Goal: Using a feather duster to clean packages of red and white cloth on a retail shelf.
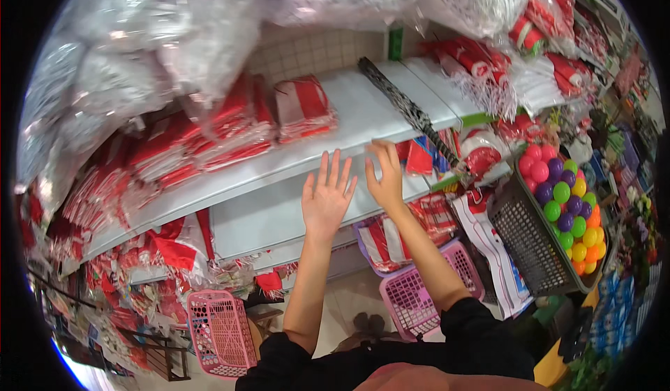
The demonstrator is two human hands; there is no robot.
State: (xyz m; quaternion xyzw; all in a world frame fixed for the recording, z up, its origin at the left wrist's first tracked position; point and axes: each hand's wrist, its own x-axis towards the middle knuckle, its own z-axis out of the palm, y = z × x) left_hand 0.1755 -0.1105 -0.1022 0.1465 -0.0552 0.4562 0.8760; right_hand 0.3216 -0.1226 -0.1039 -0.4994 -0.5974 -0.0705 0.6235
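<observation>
My left hand (325,202) is raised in front of the shelf with its palm turned up and fingers spread. It holds nothing. Beside it on the right, my right hand (386,179) is held up with the fingers apart and slightly curled, also holding nothing. Behind both hands runs a white metal shelf (361,106). A stack of red and white folded cloth in plastic (304,106) lies on it, left of the hands. A dark, patterned long bundle (400,100) lies slantwise across the shelf to the right, its lower end past the front edge.
Clear plastic bags (209,25) hang overhead. More red and white packs (225,134) fill the shelf's left. Pink plastic baskets (222,333) (413,302) stand low on both sides. At right, a grey crate (528,239) holds colourful plastic balls (562,192).
</observation>
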